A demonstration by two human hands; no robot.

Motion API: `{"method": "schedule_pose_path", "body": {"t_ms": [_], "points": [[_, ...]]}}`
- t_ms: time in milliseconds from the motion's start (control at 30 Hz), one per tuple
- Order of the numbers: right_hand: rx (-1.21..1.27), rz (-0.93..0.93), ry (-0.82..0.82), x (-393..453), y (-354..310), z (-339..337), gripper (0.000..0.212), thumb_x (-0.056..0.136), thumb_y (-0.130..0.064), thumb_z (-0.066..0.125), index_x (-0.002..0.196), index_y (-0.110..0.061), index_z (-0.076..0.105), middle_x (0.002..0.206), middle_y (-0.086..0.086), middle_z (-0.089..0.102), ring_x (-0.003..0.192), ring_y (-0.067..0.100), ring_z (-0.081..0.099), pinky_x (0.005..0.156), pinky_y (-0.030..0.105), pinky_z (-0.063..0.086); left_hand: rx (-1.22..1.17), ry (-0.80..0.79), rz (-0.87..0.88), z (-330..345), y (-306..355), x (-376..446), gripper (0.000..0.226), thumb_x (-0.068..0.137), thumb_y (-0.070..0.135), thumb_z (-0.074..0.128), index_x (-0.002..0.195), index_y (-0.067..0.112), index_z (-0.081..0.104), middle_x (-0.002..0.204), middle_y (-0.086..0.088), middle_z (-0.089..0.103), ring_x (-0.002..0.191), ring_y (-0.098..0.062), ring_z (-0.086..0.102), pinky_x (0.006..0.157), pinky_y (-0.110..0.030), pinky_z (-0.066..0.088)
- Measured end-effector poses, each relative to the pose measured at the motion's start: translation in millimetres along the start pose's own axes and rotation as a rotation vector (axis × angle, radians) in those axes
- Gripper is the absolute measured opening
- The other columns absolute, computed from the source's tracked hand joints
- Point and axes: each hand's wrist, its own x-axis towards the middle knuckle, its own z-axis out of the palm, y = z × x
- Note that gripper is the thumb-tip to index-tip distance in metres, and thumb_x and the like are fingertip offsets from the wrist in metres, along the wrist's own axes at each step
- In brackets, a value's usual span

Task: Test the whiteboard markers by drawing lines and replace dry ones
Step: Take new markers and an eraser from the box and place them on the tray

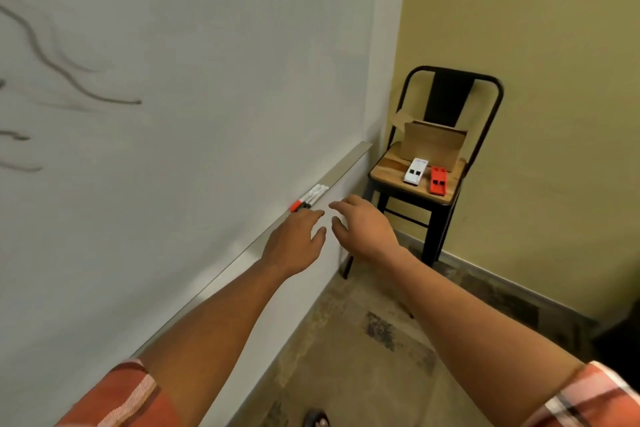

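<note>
- Both hands reach toward markers (309, 198) lying in the tray (341, 174) under the whiteboard (194, 80).
- Left hand (298, 241) and right hand (363, 227) hover with fingers loose, holding nothing.
- Best to pinch one marker mid-barrel, without nudging its neighbours.

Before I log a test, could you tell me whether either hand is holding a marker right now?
No, the left hand and right hand are both empty, while the markers lie on the tray.

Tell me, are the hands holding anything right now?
Nothing is held. The left hand and right hand reach with loose fingers toward the markers lying on the tray; neither grips one.
</note>
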Motion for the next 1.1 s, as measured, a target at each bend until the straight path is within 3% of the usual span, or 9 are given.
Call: {"method": "schedule_pose_path", "body": {"t_ms": [133,333,433,567,633,767,900,1100], "points": [[0.009,0.069,0.011,38,33,-4,0.041,0.101,-0.035,0.049,0.14,-0.025,0.056,0.136,-0.001,0.058,0.117,0.018,0.059,0.093,0.034,0.054,-0.039,-0.02,0.054,14,3,59,0.045,0.101,0.039,0.05,0.143,0.023,0.051,0.145,0.003,0.054,0.133,-0.017,0.051,0.103,-0.035,0.048],[0.02,0.157,0.059,91,81,-18,0.037,0.101,-0.028,0.051,0.135,-0.019,0.061,0.128,0.001,0.061,0.111,0.018,0.061,0.087,0.029,0.05,-0.043,-0.137,0.194,33,16,147,0.043,0.102,0.034,0.05,0.143,0.02,0.051,0.141,0.0,0.057,0.126,-0.019,0.056,0.104,-0.034,0.048],[0.026,0.204,0.098,112,108,-28,0.032,0.1,-0.028,0.053,0.127,-0.019,0.066,0.121,0.0,0.063,0.104,0.019,0.063,0.079,0.025,0.048,-0.073,-0.136,0.228,41,30,185,0.041,0.103,0.032,0.05,0.141,0.019,0.053,0.139,-0.001,0.058,0.123,-0.018,0.057,0.101,-0.031,0.046],[0.024,0.25,0.136,141,149,-38,0.036,0.098,-0.03,0.054,0.132,-0.021,0.063,0.128,0.0,0.062,0.11,0.019,0.062,0.085,0.033,0.054,-0.087,-0.15,0.275,62,47,237,0.034,0.102,0.031,0.052,0.134,0.023,0.056,0.13,0.002,0.062,0.112,-0.015,0.061,0.087,-0.02,0.044],[0.021,0.269,0.142,156,172,-45,0.037,0.098,-0.032,0.053,0.133,-0.023,0.062,0.129,-0.001,0.061,0.112,0.018,0.061,0.084,0.032,0.054,-0.087,-0.159,0.27,76,53,265,0.033,0.101,0.034,0.053,0.133,0.026,0.056,0.129,0.005,0.061,0.11,-0.014,0.061,0.088,-0.021,0.047],[-0.019,0.271,0.155,188,223,-57,0.033,0.1,-0.03,0.053,0.13,-0.023,0.064,0.119,-0.002,0.063,0.1,0.015,0.062,0.072,0.021,0.044,-0.093,-0.14,0.26,104,70,319,0.039,0.1,0.039,0.052,0.137,0.027,0.054,0.133,0.007,0.059,0.114,-0.013,0.06,0.095,-0.033,0.054],[-0.024,0.279,0.144,218,270,-73,0.033,0.101,-0.03,0.052,0.132,-0.023,0.063,0.127,-0.002,0.061,0.108,0.015,0.061,0.081,0.021,0.046,-0.099,-0.111,0.238,120,96,364,0.039,0.1,0.035,0.052,0.139,0.027,0.053,0.133,0.007,0.058,0.116,-0.013,0.058,0.097,-0.034,0.053],[-0.043,0.264,0.127,257,330,-93,0.033,0.102,-0.027,0.047,0.131,-0.022,0.064,0.121,-0.003,0.062,0.1,0.012,0.061,0.082,0.026,0.052,-0.098,-0.088,0.23,144,130,424,0.044,0.101,0.036,0.053,0.143,0.023,0.051,0.143,0.005,0.053,0.126,-0.014,0.053,0.1,-0.027,0.044]]}}
